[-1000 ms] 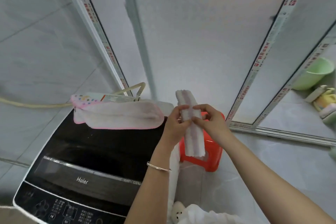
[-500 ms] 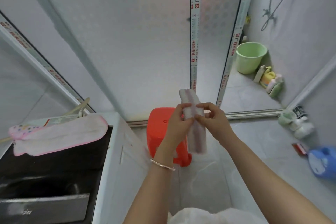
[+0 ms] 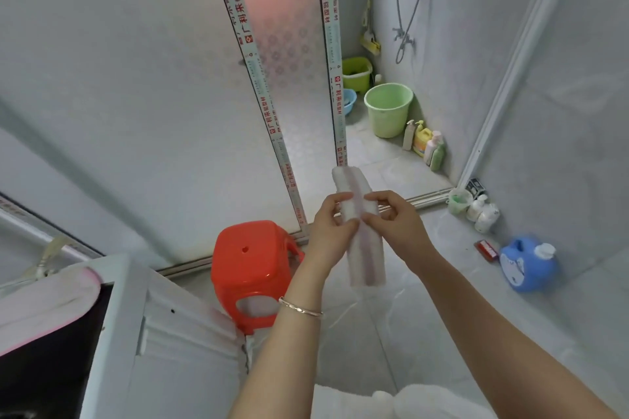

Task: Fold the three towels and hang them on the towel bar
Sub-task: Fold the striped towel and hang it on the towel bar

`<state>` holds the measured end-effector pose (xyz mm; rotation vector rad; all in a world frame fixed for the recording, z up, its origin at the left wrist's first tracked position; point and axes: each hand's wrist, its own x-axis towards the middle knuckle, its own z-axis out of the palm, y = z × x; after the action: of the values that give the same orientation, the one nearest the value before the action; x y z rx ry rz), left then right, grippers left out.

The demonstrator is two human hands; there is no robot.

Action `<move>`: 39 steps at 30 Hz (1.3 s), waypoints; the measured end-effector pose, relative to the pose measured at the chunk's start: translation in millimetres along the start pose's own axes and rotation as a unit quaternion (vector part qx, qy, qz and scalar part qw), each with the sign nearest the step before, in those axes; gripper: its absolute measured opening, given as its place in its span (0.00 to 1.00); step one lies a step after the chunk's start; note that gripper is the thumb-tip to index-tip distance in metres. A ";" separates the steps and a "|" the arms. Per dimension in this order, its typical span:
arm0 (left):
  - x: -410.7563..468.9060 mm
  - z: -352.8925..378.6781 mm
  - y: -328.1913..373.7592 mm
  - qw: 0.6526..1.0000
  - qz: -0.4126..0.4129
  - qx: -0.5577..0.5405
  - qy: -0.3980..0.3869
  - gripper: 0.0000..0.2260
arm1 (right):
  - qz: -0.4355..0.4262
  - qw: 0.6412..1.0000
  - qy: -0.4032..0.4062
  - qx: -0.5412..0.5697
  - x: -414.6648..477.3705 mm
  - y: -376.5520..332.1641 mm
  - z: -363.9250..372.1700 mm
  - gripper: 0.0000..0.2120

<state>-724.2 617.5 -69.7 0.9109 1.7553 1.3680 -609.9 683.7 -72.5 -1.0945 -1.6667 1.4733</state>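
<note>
Left hand (image 3: pixel 332 219) and right hand (image 3: pixel 391 218) meet at chest height, each grip pinched closed.

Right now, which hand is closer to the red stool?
Left. The left hand is just right of the red stool, gripping the folded towel. The right hand grips the towel's far side, farther from the stool.

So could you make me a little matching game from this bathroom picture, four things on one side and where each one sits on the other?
Things:
1. folded towel
2. red stool
3. green bucket
4. blue jug

Places:
A. on the floor by the right-hand wall
B. held between both hands
C. inside the shower area, next to the bottles
D. beside the washing machine

Pairs: 1-B, 2-D, 3-C, 4-A
</note>
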 end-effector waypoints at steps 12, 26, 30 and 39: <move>57.9 69.0 23.2 0.994 0.007 0.047 -0.103 0.17 | 0.017 0.991 0.131 -0.014 35.9 16.8 -59.8 0.11; 208.9 157.7 71.2 0.966 0.054 0.030 -0.250 0.17 | 0.027 0.957 0.289 -0.018 152.1 -0.4 -135.2 0.11; 243.5 182.5 84.3 0.950 0.072 0.022 -0.302 0.18 | 0.015 0.942 0.333 -0.027 174.7 -4.9 -153.9 0.12; 287.4 228.0 117.4 0.903 0.129 -0.001 -0.409 0.18 | 0.000 0.900 0.435 -0.032 203.2 -21.9 -187.9 0.14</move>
<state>-656.3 994.4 -28.5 1.4857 1.0040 0.9105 -537.1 948.6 -32.7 -1.4900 -1.0598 0.7173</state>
